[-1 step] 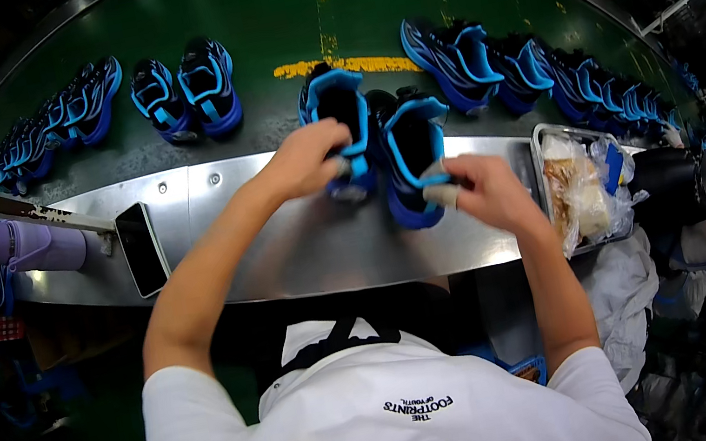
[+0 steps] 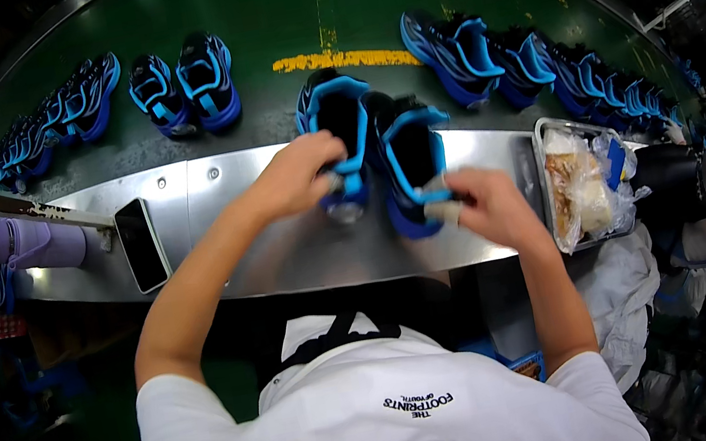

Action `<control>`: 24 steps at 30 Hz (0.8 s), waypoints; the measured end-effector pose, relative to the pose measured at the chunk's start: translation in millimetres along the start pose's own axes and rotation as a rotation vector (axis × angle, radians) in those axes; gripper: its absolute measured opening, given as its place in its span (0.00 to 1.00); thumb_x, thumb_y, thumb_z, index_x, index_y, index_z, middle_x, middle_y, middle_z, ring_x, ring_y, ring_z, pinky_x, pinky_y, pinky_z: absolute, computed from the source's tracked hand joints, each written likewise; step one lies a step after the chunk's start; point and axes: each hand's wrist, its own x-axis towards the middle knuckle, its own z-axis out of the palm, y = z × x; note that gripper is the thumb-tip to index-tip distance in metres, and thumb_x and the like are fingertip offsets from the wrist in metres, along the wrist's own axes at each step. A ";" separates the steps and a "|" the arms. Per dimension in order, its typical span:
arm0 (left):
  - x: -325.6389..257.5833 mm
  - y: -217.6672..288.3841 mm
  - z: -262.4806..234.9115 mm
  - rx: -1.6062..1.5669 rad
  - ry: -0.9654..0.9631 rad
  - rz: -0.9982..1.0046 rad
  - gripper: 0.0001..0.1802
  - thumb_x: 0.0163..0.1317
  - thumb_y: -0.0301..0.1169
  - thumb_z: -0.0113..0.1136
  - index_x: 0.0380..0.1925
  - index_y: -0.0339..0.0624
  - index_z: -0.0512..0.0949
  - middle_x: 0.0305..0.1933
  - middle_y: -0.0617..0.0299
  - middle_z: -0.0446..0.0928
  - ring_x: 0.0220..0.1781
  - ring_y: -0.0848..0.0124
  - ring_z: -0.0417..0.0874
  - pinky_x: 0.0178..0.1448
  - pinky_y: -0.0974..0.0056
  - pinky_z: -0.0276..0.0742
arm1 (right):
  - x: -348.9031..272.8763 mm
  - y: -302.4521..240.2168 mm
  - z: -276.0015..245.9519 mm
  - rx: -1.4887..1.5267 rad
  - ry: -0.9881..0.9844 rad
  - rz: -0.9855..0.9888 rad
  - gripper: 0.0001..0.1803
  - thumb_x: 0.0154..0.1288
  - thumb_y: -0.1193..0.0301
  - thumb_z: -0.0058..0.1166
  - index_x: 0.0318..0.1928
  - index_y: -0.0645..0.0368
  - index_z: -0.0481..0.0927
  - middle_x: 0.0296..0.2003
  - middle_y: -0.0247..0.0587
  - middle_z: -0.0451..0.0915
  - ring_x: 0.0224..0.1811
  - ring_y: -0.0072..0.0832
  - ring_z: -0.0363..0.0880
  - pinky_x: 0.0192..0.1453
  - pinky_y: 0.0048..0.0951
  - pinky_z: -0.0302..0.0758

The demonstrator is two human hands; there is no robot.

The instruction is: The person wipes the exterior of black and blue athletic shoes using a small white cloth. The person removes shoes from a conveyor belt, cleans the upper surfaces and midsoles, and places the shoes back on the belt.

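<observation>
Two black sneakers with bright blue collar linings stand side by side in front of me, toes pointing away, heels over the metal ledge (image 2: 281, 242). At the heel side of the left sneaker (image 2: 340, 119), my left hand (image 2: 300, 175) has its fingers curled on the blue collar edge. My right hand (image 2: 491, 207) pinches the back of the collar on the right sneaker (image 2: 409, 154). Light-coloured coverings show on its fingertips. Both hands partly hide the heels, and the fingertips are slightly blurred.
More pairs of sneakers stand on the green belt (image 2: 259, 10), a pair (image 2: 206, 86) at left and a row (image 2: 524, 67) at right. On the ledge lie a phone (image 2: 143, 248), a purple bottle (image 2: 45, 243) and a metal tray (image 2: 547, 186) with plastic-wrapped items. Another person sits far right.
Both hands and the two sneakers have shifted slightly toward me. My left hand has come a little down along the collar toward the heel.
</observation>
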 end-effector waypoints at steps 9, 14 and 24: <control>-55.7 62.3 -7.3 -0.238 0.288 -0.384 0.22 0.48 0.19 0.61 0.47 0.42 0.78 0.47 0.53 0.77 0.48 0.57 0.78 0.52 0.60 0.75 | -33.3 -19.8 1.2 0.100 0.066 0.089 0.23 0.54 0.74 0.65 0.53 0.55 0.81 0.41 0.42 0.82 0.39 0.38 0.79 0.45 0.34 0.76; 4.6 51.9 2.8 0.247 0.582 -0.216 0.23 0.47 0.18 0.61 0.48 0.39 0.78 0.44 0.56 0.79 0.47 0.56 0.80 0.51 0.60 0.76 | 23.2 -9.6 9.9 -0.443 0.425 -0.387 0.32 0.45 0.80 0.66 0.56 0.54 0.79 0.49 0.40 0.80 0.46 0.38 0.78 0.51 0.36 0.76; 29.1 41.2 23.6 0.174 0.400 -0.256 0.15 0.49 0.22 0.64 0.38 0.41 0.76 0.36 0.53 0.76 0.38 0.52 0.80 0.42 0.55 0.77 | 59.5 17.9 21.5 -0.011 0.207 0.050 0.19 0.55 0.81 0.59 0.50 0.58 0.82 0.36 0.45 0.83 0.36 0.33 0.82 0.44 0.29 0.77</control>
